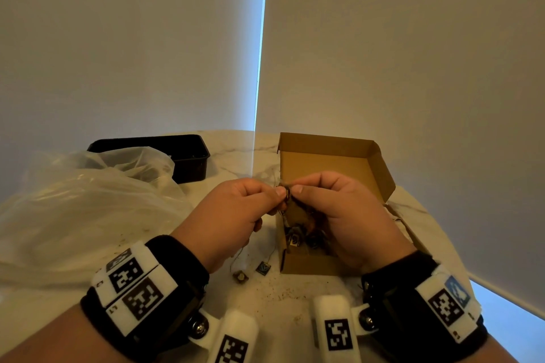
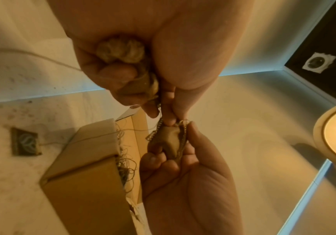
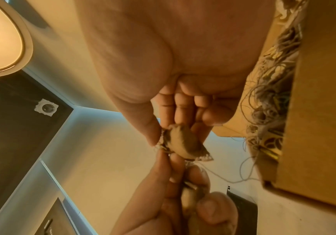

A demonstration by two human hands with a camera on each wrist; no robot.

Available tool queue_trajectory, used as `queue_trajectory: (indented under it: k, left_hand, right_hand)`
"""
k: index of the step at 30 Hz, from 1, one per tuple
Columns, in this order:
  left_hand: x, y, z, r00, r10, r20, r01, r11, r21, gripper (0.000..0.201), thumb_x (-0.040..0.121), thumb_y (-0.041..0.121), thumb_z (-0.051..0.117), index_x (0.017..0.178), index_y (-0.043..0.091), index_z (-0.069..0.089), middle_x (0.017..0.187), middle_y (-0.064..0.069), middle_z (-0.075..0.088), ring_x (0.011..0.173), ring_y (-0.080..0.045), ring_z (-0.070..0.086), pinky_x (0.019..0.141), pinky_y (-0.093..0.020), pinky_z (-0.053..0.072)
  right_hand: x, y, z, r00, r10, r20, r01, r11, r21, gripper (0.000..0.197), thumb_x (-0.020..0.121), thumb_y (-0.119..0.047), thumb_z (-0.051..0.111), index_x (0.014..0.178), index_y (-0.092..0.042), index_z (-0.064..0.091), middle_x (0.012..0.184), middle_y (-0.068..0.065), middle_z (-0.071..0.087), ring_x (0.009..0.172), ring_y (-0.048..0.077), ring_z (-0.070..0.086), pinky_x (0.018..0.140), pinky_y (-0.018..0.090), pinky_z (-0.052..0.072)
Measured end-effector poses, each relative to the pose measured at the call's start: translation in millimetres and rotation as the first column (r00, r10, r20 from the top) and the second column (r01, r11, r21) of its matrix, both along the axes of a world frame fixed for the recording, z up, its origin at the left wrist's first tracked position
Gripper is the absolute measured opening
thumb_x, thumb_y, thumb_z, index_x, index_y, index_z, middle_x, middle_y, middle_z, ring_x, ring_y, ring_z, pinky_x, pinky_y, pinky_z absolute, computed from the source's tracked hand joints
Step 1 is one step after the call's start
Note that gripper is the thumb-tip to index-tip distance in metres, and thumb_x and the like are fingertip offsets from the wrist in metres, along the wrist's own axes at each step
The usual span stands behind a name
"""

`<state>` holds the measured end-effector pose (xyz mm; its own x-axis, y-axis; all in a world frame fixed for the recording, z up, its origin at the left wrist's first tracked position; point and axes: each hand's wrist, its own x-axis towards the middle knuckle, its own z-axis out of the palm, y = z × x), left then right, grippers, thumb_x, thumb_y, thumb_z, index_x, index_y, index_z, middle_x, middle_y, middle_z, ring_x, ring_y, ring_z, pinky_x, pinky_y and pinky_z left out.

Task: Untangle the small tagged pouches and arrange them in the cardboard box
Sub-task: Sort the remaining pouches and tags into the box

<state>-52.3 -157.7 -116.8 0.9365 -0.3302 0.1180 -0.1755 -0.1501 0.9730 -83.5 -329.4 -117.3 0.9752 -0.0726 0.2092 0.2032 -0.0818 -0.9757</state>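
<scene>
Pouches are shared between both hands, raised just in front of the cardboard box (image 1: 330, 156). Starting leftward, the left hand (image 1: 236, 215) has its lower fingers curled round one bunched pouch (image 2: 121, 50) in the palm, while its thumb and forefinger pinch the thread at the meeting point. Directly beyond those fingertips, touching them, the right hand (image 1: 333, 209) pinches a second pouch (image 2: 168, 141) between thumb and fingers, the rest of the hand folded. That pouch's long axis runs from the pinch down toward the right palm, so I judge the separating pull must go sideways, hands apart. Beneath the right hand, tangled pouches (image 1: 303, 233) fill the box. Below the left hand a dark tag (image 1: 263, 267) shows a pale emblem; no lettering is legible.
</scene>
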Motion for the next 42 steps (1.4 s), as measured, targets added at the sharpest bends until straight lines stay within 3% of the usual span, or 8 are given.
queue_trajectory:
  k: [3, 10, 15, 18, 22, 29, 33, 42]
  left_hand:
    - [2, 0, -2, 1.0, 0.016, 0.008, -0.016, 1.0, 0.023, 0.028, 0.092, 0.042, 0.061, 0.073, 0.023, 0.07, 0.048, 0.011, 0.051, 0.038, -0.002, 0.039, 0.04, -0.018, 0.033]
    - [4, -1, -4, 0.999, 0.01, 0.042, -0.011, 0.999, 0.03, 0.031, 0.092, 0.043, 0.061, 0.076, 0.021, 0.074, 0.056, 0.017, 0.059, 0.046, -0.001, 0.045, 0.042, -0.015, 0.037]
    - [10, 1, -13, 0.996, 0.07, 0.048, -0.076, 0.987, 0.139, 0.023, 0.083, 0.044, 0.073, 0.084, 0.02, 0.073, 0.062, 0.004, 0.054, 0.045, -0.006, 0.044, 0.043, -0.015, 0.038]
    - [12, 1, -17, 0.998, 0.06, 0.014, -0.061, 0.975, 0.213, 0.024, 0.079, 0.043, 0.077, 0.098, 0.027, 0.073, 0.08, 0.015, 0.068, 0.064, 0.004, 0.059, 0.056, -0.019, 0.041]
    - [12, -1, -20, 0.999, 0.007, -0.038, 0.005, 0.948, 0.318, 0.047, 0.075, 0.044, 0.08, 0.119, 0.028, 0.069, 0.102, 0.014, 0.068, 0.084, 0.004, 0.062, 0.064, -0.016, 0.044]
    - [20, -1, -32, 0.993, -0.065, -0.096, 0.095, 0.931, 0.353, 0.079, 0.05, 0.063, 0.083, 0.12, 0.029, 0.069, 0.108, 0.005, 0.074, 0.095, -0.008, 0.07, 0.092, -0.031, 0.054]
    - [18, -1, -31, 0.994, -0.049, -0.095, 0.078, 0.938, 0.337, 0.055, 0.069, 0.042, 0.086, 0.12, 0.028, 0.07, 0.102, 0.003, 0.074, 0.094, -0.011, 0.068, 0.082, -0.028, 0.048]
    - [19, -1, -33, 0.992, -0.067, -0.105, 0.097, 0.945, 0.311, 0.045, 0.067, 0.043, 0.088, 0.108, 0.033, 0.074, 0.096, 0.007, 0.077, 0.093, -0.011, 0.07, 0.093, -0.034, 0.051]
  right_hand:
    - [-2, 0, 2, 0.999, 0.045, -0.003, -0.045, 0.998, -0.036, 0.026, 0.073, -0.019, 0.078, 0.098, -0.012, 0.071, 0.094, 0.01, 0.078, 0.091, 0.028, 0.075, 0.087, 0.045, 0.059]
    - [-3, -9, 7, 0.994, -0.11, -0.02, 0.11, 0.994, -0.009, 0.008, 0.085, -0.011, 0.074, 0.092, -0.015, 0.07, 0.091, 0.01, 0.077, 0.085, 0.029, 0.075, 0.076, 0.047, 0.061]
    - [-10, -37, 21, 0.934, -0.355, 0.038, 0.35, 0.932, 0.097, 0.008, 0.089, -0.01, 0.069, 0.087, -0.018, 0.069, 0.085, 0.009, 0.076, 0.072, 0.019, 0.071, 0.055, 0.028, 0.052]
    - [-17, -52, 27, 0.911, -0.411, 0.022, 0.409, 0.898, -0.162, 0.015, 0.089, -0.01, 0.07, 0.1, -0.019, 0.067, 0.082, 0.002, 0.075, 0.061, 0.005, 0.069, 0.045, 0.016, 0.046]
    - [-20, -58, 24, 0.9, -0.404, -0.165, 0.241, 0.776, -0.582, 0.018, 0.088, -0.02, 0.073, 0.103, -0.027, 0.068, 0.089, -0.002, 0.073, 0.075, 0.01, 0.068, 0.054, 0.02, 0.046]
    - [-12, -40, 21, 0.879, -0.365, -0.305, -0.081, 0.516, -0.853, 0.009, 0.082, -0.022, 0.077, 0.085, -0.027, 0.071, 0.086, -0.006, 0.068, 0.082, 0.01, 0.062, 0.069, 0.024, 0.051]
    - [-8, -32, 18, 0.872, -0.368, -0.323, -0.159, 0.413, -0.897, 0.012, 0.088, -0.015, 0.069, 0.096, -0.024, 0.07, 0.093, -0.006, 0.065, 0.091, 0.014, 0.061, 0.075, 0.025, 0.051]
    - [-4, -30, 13, 0.894, -0.384, -0.229, -0.075, 0.376, -0.924, 0.018, 0.089, -0.019, 0.07, 0.106, -0.017, 0.071, 0.107, 0.002, 0.07, 0.101, 0.02, 0.064, 0.087, 0.033, 0.056]
